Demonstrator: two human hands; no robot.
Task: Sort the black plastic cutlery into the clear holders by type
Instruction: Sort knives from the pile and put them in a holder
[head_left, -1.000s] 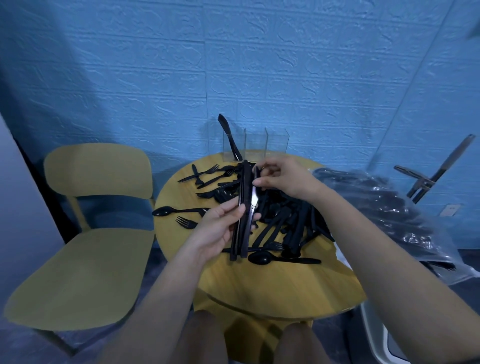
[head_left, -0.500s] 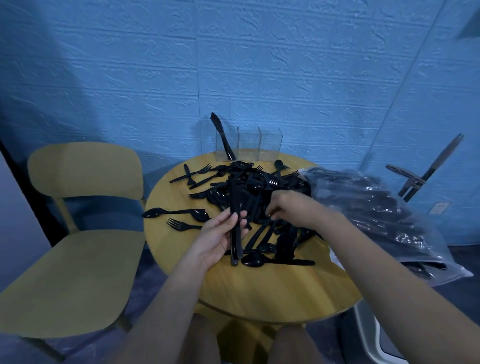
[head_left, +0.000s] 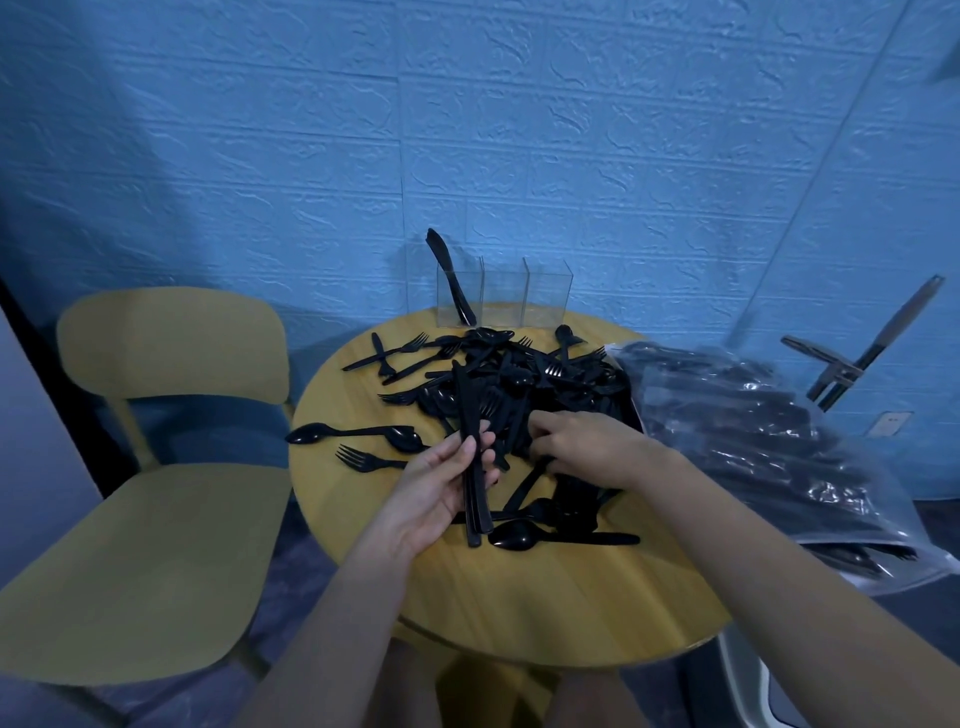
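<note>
In the head view, the left hand (head_left: 441, 488) grips a bundle of knives (head_left: 470, 447) above the round table (head_left: 519, 597). The right hand (head_left: 587, 449) reaches into the cutlery pile (head_left: 524, 384); its fingers are curled, but what they hold I cannot tell. One knife (head_left: 449, 275) stands in the leftmost of the clear holders (head_left: 504, 293) at the table's far edge.

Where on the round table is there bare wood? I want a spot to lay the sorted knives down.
The near edge of the round table, between the left hand and the right forearm, is bare. A thin strip lies left of the lone spoons and fork. The cutlery pile crowds the middle and right, up to the clear holders.
</note>
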